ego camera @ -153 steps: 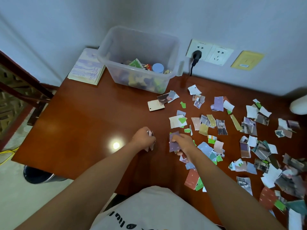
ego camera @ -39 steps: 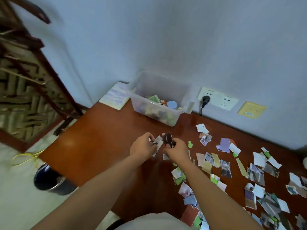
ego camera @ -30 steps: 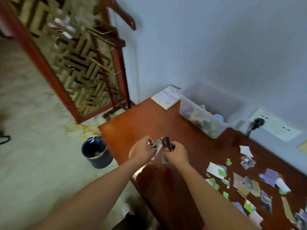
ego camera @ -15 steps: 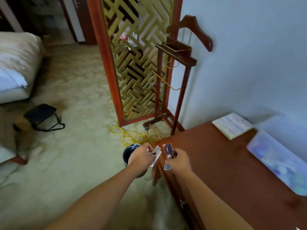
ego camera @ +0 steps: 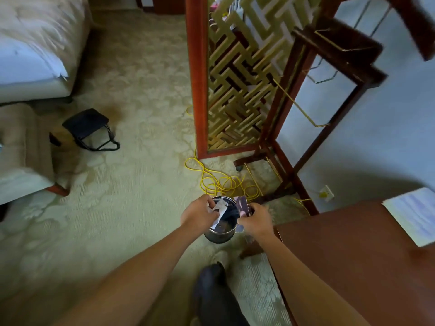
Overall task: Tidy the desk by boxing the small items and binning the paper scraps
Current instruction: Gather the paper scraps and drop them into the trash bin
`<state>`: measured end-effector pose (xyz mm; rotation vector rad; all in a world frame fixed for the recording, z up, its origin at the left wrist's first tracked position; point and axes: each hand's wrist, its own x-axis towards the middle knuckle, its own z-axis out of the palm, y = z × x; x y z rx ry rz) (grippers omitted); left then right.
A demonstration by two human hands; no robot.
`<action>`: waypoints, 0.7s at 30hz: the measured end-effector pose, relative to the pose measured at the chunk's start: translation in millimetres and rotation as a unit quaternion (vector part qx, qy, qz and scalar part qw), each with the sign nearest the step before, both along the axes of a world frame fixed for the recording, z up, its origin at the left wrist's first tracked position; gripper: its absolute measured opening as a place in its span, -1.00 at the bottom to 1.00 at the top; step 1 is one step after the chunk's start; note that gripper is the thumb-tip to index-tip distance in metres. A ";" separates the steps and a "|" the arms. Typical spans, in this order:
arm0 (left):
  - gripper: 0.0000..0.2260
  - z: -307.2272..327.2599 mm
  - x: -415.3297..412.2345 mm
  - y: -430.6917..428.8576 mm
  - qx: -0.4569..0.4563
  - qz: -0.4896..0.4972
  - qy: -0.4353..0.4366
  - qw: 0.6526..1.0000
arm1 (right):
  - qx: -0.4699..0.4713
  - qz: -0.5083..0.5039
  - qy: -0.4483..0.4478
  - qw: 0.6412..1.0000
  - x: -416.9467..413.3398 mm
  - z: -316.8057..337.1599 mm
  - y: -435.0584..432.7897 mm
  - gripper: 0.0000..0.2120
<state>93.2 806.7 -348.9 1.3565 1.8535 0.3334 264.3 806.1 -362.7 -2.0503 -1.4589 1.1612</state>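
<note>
Paper scraps are sitting in both our hands, directly over the bin standing on the carpet. Our left hand is gripping pale pieces above the bin's left rim; our right hand is pinching dark and lilac pieces above its right rim. Right of the bin, the brown surface is showing its corner; beyond the bin, a yellow cable is lying coiled.

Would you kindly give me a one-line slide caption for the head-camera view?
Left hand and right hand hold paper scraps above the metal bin standing on the carpet beside the desk.
</note>
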 end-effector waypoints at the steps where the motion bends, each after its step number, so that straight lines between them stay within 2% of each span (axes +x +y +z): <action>1: -0.87 -7.6 -3.0 13.5 -0.012 0.002 -0.001 1.000 | -0.015 -0.001 -0.001 1.000 -2.0 -8.5 13.2 -0.92; 4: -0.85 -36.7 -10.2 58.8 -0.046 0.011 -0.002 0.999 | -0.052 -0.014 -0.005 0.999 -8.0 -41.7 56.5 -0.88; 9: -0.81 -107.5 -13.5 133.5 -0.115 0.024 -0.013 0.993 | -0.116 -0.026 -0.013 0.993 -14.5 -110.6 124.2 -0.92; 15: -0.77 -222.3 -10.3 198.0 -0.185 0.009 -0.006 0.983 | -0.178 -0.023 -0.031 0.983 -16.5 -223.8 177.2 -0.94; 17: -0.78 -264.8 -11.2 212.7 -0.202 0.004 -0.001 0.979 | -0.197 -0.022 -0.039 0.979 -18.7 -266.0 188.5 -0.89; 21: -0.85 -349.5 -13.6 230.4 -0.223 -0.006 0.017 0.975 | -0.227 -0.054 -0.048 0.971 -27.8 -343.9 202.4 -0.93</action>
